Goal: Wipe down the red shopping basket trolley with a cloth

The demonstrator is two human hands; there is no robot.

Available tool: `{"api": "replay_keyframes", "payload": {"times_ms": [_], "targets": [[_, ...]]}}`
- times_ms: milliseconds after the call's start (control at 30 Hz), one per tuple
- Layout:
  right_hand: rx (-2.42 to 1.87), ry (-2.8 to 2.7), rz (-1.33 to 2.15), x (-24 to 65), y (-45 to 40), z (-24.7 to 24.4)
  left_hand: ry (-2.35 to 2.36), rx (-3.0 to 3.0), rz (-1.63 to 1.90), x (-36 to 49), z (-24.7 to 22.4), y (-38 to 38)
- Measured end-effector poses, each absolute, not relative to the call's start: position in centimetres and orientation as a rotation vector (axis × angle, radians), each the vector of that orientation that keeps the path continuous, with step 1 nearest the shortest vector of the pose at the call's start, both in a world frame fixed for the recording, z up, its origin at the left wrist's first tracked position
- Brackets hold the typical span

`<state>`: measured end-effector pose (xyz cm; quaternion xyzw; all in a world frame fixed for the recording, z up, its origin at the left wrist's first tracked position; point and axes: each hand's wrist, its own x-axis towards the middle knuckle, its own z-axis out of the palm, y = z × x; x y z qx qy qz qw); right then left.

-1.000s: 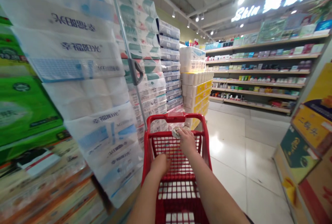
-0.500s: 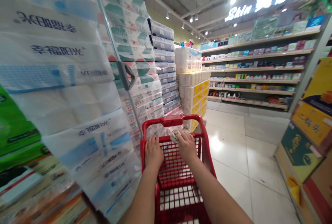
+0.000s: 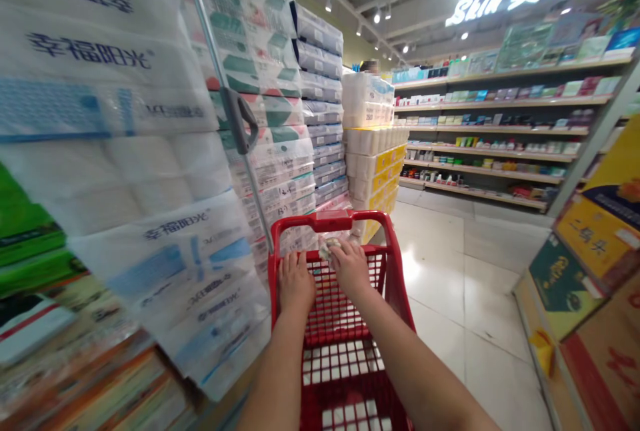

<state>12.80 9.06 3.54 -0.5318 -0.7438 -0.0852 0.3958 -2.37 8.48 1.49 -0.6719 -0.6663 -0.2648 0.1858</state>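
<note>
Item: my forearms (image 3: 280, 364), nearest, reaching over the red shopping cart (image 3: 325, 391), one to each side of its grid.

Item: my left hand (image 3: 297, 282), laid over the left end of the basket rim (image 3: 379, 250), fingers pointing forward and slightly apart. Thumb not shown; whether it clamps the rim, I cannot tell. Use: judged a steadying hold; weight pressed down through the palm should stop the cart rolling or twisting.

Item: my right hand (image 3: 351, 268), at the middle of the rim, fingers bunched and closed on a cloth.

Item: pale crumpled cloth (image 3: 327, 248), under my right fingertips, at the rim and short of the upper bar (image 3: 331, 219). Handling, in my judgement: work it along the rim in short, even strokes, fingertips pressing from above, a fold spread flat so plastic meets fabric and not nails. Risk: a loose corner snagging in the grid; a tighter bunch should prevent it.

Item: metal pole with grey grip (image 3: 243, 121), slanting to the cart's left corner; elbow best held clear of it.

Item: wrapped paper packs (image 3: 185, 238), stacked high along my left.

Item: yellow-banded packs (image 3: 377, 178), beyond the cart.

Item, farthest: lit shelving (image 3: 495, 128), stocked with small boxes and bottles.
</note>
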Motion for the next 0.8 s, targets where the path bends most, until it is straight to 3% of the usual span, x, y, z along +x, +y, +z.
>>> {"api": "replay_keyframes", "payload": {"times_ms": [467, 633, 800], "targets": [[-1.246, -1.985, -0.314, 12.2, 8.3, 2.4, -1.857, -1.896, -0.748, -2.9, 1.5, 8.2], [-1.386, -1.873, -0.301, 12.0, 8.2, 2.4, -1.861, -1.894, -0.752, -2.8, 1.6, 8.3], [-1.213, -2.026, -0.291, 11.9, 8.2, 2.4, -1.888, -1.893, -0.744, -2.8, 1.7, 8.3]]}}
